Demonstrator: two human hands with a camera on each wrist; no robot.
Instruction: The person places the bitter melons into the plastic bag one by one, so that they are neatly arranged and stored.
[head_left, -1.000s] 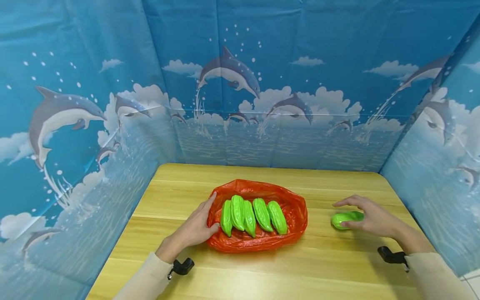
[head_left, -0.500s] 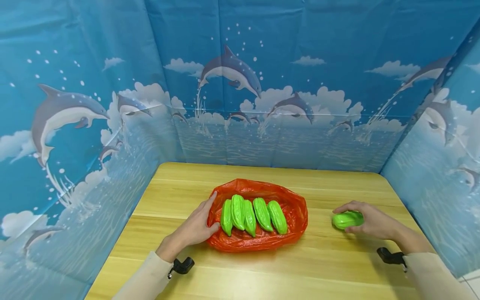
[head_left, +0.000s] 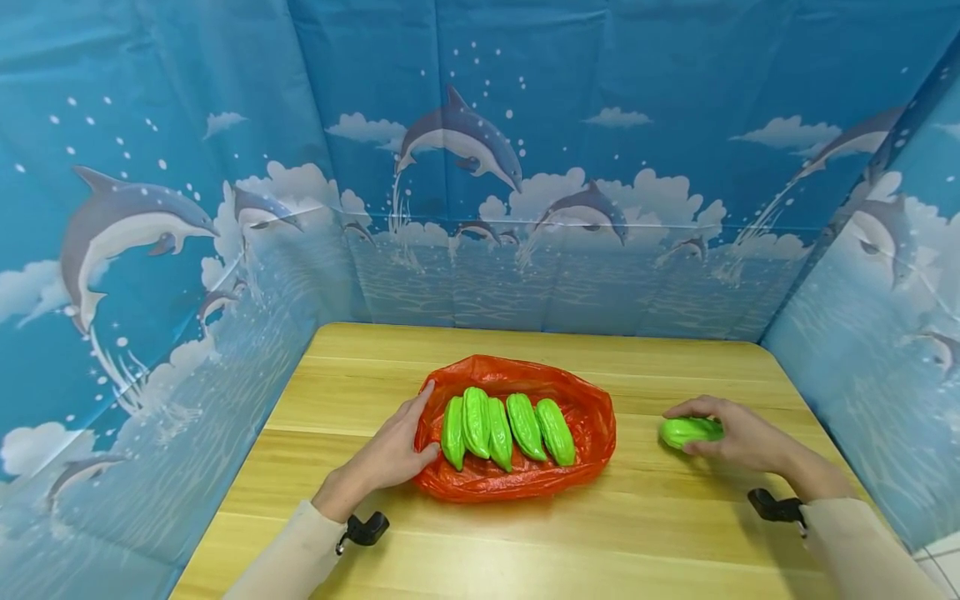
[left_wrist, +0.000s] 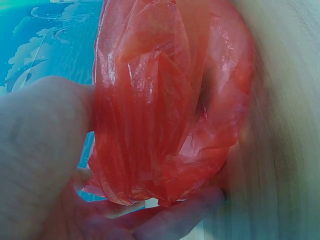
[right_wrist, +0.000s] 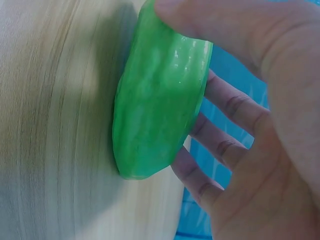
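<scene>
My left hand holds the left side of an opened red plastic bag, thumb and fingers spread along its rim. In the left wrist view the thin red film fills the space between thumb and fingers. Several bright green ridged bitter melons lie side by side in the bag. To the right, my right hand pinches another bitter melon between thumb and fingers. The right wrist view shows this bitter melon close to the tabletop; whether it touches the wood I cannot tell.
Both hands work over a light wooden table. A blue curtain with dolphins stands behind it and along both sides. A black wrist mount sits on the left wrist, another mount on the right.
My right thumb and fingers have closed on the lone bitter melon, which has shifted slightly left and up in the head view. The left hand and bag have stayed put.
</scene>
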